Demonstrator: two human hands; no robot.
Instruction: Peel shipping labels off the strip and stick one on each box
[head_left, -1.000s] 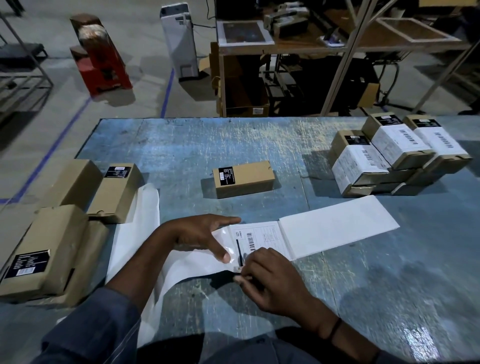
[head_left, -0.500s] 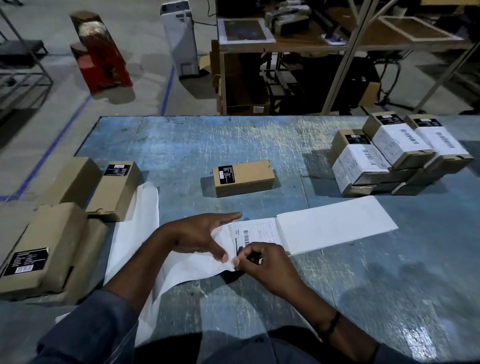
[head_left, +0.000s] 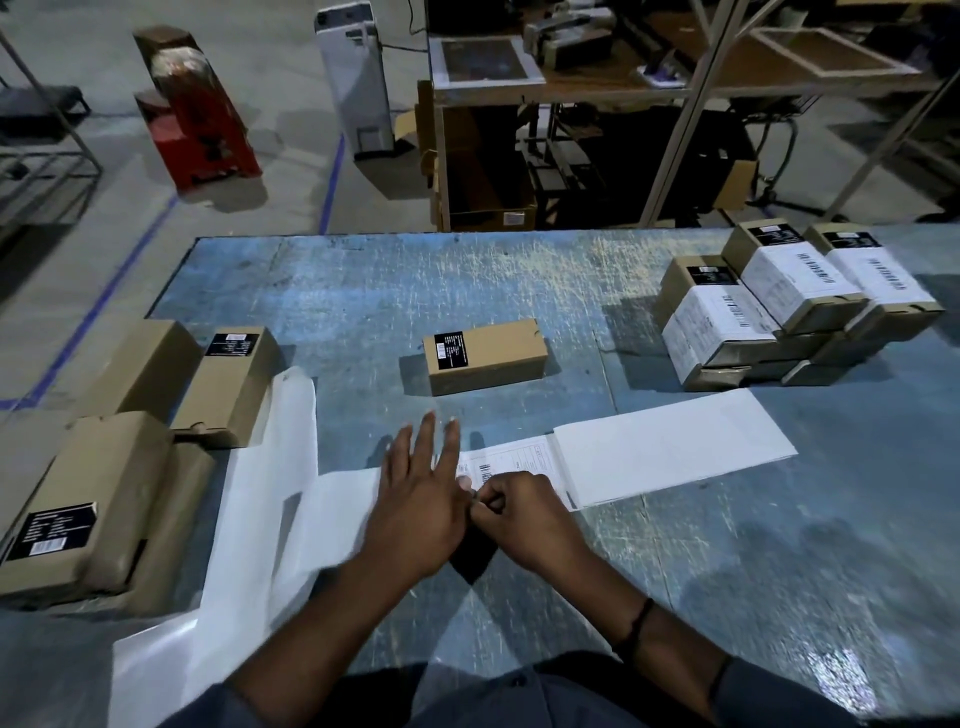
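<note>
Scratched blue desk (head_left: 363, 291) is standing on grey floor (head_left: 270, 208); left hand (head_left: 415, 499) is pressing the strip (head_left: 675, 447) flat, right hand (head_left: 519, 514) pinching a label (head_left: 514, 457).

No wording here is legible. The brown box (head_left: 485, 356) carries a black sticker (head_left: 451, 352) with white print too small to read. The stacked boxes (head_left: 800, 291) and the label (head_left: 506, 462) on the strip (head_left: 675, 447) show barcodes and blurred lines.
</note>
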